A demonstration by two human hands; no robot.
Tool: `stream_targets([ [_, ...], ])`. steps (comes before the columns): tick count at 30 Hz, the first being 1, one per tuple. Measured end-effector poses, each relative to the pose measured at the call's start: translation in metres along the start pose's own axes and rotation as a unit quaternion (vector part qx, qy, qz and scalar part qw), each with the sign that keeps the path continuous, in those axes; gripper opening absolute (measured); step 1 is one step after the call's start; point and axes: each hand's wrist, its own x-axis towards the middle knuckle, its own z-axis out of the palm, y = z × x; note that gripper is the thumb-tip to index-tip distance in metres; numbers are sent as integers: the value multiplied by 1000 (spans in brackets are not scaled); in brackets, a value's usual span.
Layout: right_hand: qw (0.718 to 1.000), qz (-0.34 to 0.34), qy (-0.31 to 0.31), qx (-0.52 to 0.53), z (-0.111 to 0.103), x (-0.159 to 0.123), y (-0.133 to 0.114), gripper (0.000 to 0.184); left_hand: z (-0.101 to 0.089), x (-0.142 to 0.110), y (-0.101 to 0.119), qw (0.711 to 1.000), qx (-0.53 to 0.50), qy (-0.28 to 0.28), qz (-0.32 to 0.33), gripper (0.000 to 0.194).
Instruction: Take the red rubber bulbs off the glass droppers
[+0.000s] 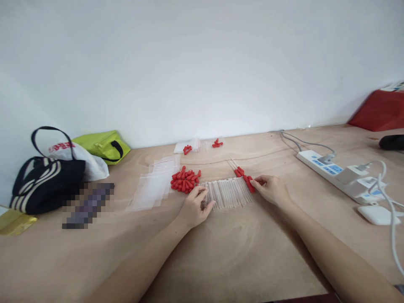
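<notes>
A row of clear thin tubes lies side by side on the wooden table. My left hand rests on the row's left end, fingers curled around a tube. My right hand pinches a red-capped tube at the row's right end. Just left of the row sits a pile of loose red caps. A few finished tubes with red caps lie behind my right hand.
Clear zip bags are spread left of the caps, and two small bags with red caps sit near the wall. Dark, white and green bags stand at far left. A white power strip with cables lies at right.
</notes>
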Motion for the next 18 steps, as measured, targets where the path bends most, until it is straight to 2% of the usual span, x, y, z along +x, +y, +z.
stream_targets([
  [5, 1000, 2, -7, 13, -1, 3, -2, 26, -2, -1, 2, 999, -46, -4, -1, 27],
  [10, 999, 11, -4, -37, -4, 26, -14, 23, -5, 1, 2, 1000, -8, 27, 9, 19],
  [14, 993, 67, -71, -63, 0, 53, -30, 25, -7, 2, -2, 999, 19, 46, 10, 16],
  [18, 987, 99, -113, -63, 12, 73, -39, 28, -6, 1, -7, 998, 33, 56, 14, 12],
])
